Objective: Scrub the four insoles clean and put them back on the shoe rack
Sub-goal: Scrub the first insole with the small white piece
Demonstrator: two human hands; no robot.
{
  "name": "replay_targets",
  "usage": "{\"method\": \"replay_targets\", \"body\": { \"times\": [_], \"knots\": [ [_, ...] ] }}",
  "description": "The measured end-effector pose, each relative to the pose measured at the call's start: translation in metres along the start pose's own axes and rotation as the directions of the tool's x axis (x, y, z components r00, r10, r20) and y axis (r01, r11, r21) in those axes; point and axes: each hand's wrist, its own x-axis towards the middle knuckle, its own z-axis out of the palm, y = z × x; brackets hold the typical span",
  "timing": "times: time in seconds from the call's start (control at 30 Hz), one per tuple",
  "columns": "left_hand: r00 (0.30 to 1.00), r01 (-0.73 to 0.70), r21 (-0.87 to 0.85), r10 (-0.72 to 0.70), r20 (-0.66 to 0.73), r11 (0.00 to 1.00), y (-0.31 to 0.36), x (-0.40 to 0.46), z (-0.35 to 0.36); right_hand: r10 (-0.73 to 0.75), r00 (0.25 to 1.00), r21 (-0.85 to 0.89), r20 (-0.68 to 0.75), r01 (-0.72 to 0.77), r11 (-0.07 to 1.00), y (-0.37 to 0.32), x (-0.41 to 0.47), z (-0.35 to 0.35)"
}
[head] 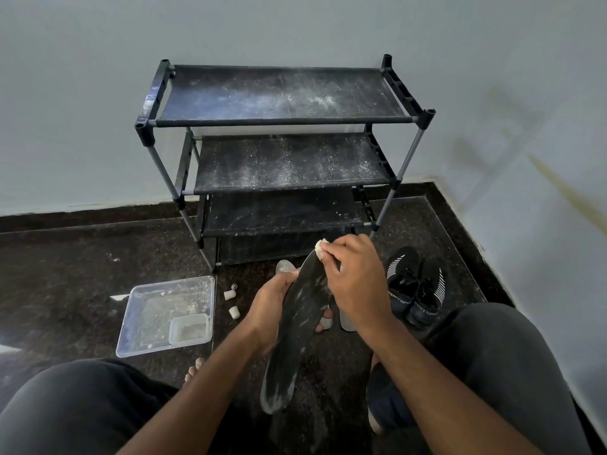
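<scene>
Nearest the camera, at the bottom of the frame, are the person's two knees in dark trousers, with both forearms reaching forward between them. The left hand [274, 305], centre frame, wraps its grip around the middle of a dark insole [300, 326], which slants from lower centre up toward the right hand [353, 280]. That hand's grip pinches a small pale scrubbing pad [320, 246] against the toe end of the insole.

White streaks across the insole suggest the scrubbing is in progress, not finished. The shoe rack [282, 121], upper centre, carries no insoles on its visible shelves, only a pale powdery dusting, so every return to the rack appears to be left. Where the other three insoles lie I cannot tell.

The floor is dark speckled stone. At centre left sits a clear plastic tray [138, 323] with a smaller tub inside; small white caps [231, 302] lie just beside it. A pair of black sports shoes [414, 287] stands at centre right. Pale walls meet in a corner at the right.
</scene>
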Motion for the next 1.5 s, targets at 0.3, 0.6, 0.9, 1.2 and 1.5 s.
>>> {"method": "replay_targets", "body": {
  "times": [0.3,0.6,0.9,1.2,1.5],
  "knots": [
    [0.999,-0.044,0.028,0.045,-0.028,0.999,-0.002,0.002,-0.002,0.134,0.991,0.064,-0.011,-0.133,0.989,0.0,-0.004,0.003],
    [0.998,-0.052,-0.006,0.051,-0.021,0.999,0.0,0.001,0.0,0.249,0.968,0.142,-0.026,-0.243,0.96,0.005,-0.003,0.004],
    [0.997,-0.05,0.024,0.051,-0.057,0.998,-0.001,0.003,-0.001,-0.124,0.992,0.016,0.02,0.124,0.992,-0.009,-0.011,0.009],
    [0.995,-0.071,-0.059,0.067,-0.07,0.996,0.005,0.002,-0.002,0.065,0.998,0.007,0.02,-0.065,0.998,0.004,-0.005,0.003],
    [0.994,-0.062,-0.077,0.054,-0.099,0.995,0.007,0.0,-0.001,0.042,0.999,0.006,0.028,-0.042,0.999,0.004,-0.001,0.003]
  ]
}}
